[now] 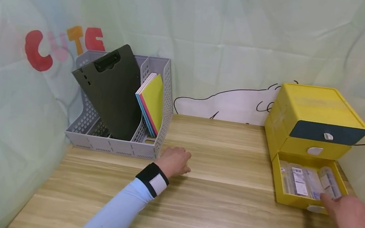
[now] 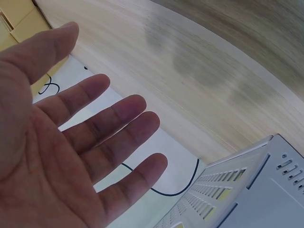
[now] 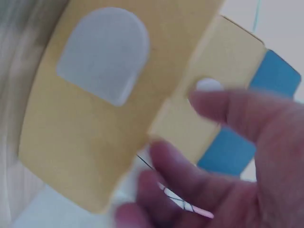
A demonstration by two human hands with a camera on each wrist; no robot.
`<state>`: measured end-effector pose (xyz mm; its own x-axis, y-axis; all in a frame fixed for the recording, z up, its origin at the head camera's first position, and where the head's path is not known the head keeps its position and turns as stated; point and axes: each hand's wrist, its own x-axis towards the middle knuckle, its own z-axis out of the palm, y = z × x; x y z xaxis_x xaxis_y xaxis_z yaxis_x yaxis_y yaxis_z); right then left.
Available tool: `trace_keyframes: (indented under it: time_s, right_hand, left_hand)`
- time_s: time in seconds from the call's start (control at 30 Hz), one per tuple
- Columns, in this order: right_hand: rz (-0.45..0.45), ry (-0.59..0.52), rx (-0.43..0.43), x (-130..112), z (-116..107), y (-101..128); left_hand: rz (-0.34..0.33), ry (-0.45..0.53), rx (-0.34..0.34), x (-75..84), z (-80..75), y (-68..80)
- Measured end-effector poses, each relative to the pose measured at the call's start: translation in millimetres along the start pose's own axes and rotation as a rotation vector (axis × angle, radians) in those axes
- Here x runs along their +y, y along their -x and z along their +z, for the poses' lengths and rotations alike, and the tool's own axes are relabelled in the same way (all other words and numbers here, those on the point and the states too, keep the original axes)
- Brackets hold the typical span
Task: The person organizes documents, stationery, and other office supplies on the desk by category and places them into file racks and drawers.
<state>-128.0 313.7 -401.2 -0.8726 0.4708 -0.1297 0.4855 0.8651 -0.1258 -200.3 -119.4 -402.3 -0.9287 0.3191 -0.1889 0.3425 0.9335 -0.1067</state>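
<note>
A yellow drawer unit (image 1: 312, 109) stands at the table's back right, its bottom drawer (image 1: 291, 200) pulled out. Inside the drawer lie several clear packets (image 1: 306, 180). My right hand (image 1: 334, 203) is at that drawer's front right corner, fingers reaching over the rim. In the blurred right wrist view its fingers (image 3: 228, 156) hang loosely in front of the drawer's yellow face (image 3: 85, 128) and white tab handle (image 3: 102, 52). My left hand (image 1: 176, 160) rests on the wooden table (image 1: 217, 212), beside the grey file organiser (image 1: 111, 144). Its palm (image 2: 71, 142) is spread and holds nothing.
The organiser (image 2: 256, 190) holds a black clipboard (image 1: 112, 88) and several coloured notebooks (image 1: 152, 102). A printed cloth backdrop (image 1: 235, 39) closes in the back and both sides. The unit's upper dark blue drawer (image 1: 327, 132) and middle yellow drawer (image 1: 314, 148) are pushed in.
</note>
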Motion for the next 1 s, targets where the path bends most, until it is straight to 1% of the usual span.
trace_keyframes:
  time_s: [0.03, 0.17, 0.27, 0.33, 0.4, 0.5, 0.63, 0.8, 0.9, 1.0]
  right_hand:
    - [-0.017, 0.016, -0.038, 1, 0, 2]
    - [-0.099, 0.024, -0.154, 4, 5, 3]
    - [-0.149, 0.031, -0.182, 2, 10, 0]
    - [-0.149, 0.048, -0.166, -2, 12, -3]
    - [-0.129, 0.054, -0.122, -6, 14, -8]
    - [-0.117, 0.017, -0.092, -11, 15, -19]
    - [-0.156, -0.054, -0.100, -14, 11, -35]
    - [-0.208, -0.066, -0.105, -22, 5, -52]
    - [-0.200, -0.084, -0.105, -25, 5, -59]
    - [-0.187, -0.112, -0.077, -29, 5, -68]
  left_hand:
    - [-0.001, 0.001, -0.003, 0.1, 0.1, -0.1]
    - [-0.001, 0.007, 0.004, -0.5, 1.1, 0.6]
    - [0.001, 0.020, 0.012, -0.4, 0.8, 2.3]
    - [0.003, 0.026, 0.016, -0.1, 0.2, 3.4]
    - [0.002, 0.033, 0.017, 0.2, -0.1, 4.0]
    - [0.002, 0.039, 0.026, 0.3, -0.4, 4.5]
    - [0.005, 0.041, 0.037, 0.5, -0.6, 5.3]
    - [0.001, 0.029, 0.051, 0.3, 0.5, 6.7]
    - [0.005, 0.027, 0.042, 1.7, 0.8, 6.6]
    - [0.006, 0.031, 0.024, 3.2, 0.7, 6.0]
